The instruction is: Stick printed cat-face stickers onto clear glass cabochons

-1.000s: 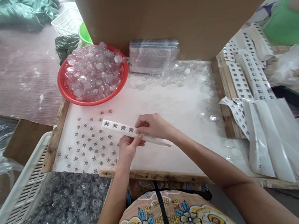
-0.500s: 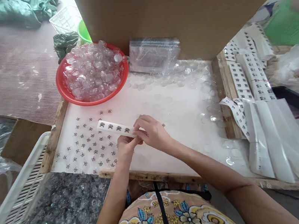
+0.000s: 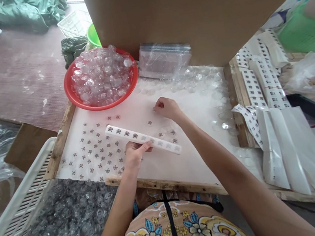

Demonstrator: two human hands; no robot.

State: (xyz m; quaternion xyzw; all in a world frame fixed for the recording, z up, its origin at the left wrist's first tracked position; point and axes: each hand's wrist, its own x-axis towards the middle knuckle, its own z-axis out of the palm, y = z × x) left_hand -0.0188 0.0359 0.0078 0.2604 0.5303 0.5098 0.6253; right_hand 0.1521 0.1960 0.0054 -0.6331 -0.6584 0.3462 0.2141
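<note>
My left hand (image 3: 134, 156) grips a long white sticker strip (image 3: 166, 145) near its middle, thumb on top. Dark animal-head prints show on the strip's left part, while faint grey marks run along its right part. Past the strip, my right hand (image 3: 169, 109) is held in a pinch low over the white work surface (image 3: 138, 111); whatever its fingertips hold is too small to make out. Clear discs bearing small animal-head stickers (image 3: 100, 147) lie in rows left of the strip. A few more stickers (image 3: 173, 132) lie beneath my right wrist.
A red basin (image 3: 74, 100) heaped with clear discs stands at the back left, beside a clear zip bag (image 3: 164, 59). A large cardboard box (image 3: 177, 15) walls off the back. Sticker strips (image 3: 267, 76) lie right; a white crate (image 3: 29, 198) of discs stands left.
My right hand has left the strip and moved up and right over the surface. My left hand still holds the strip, whose right part is now uncovered.
</note>
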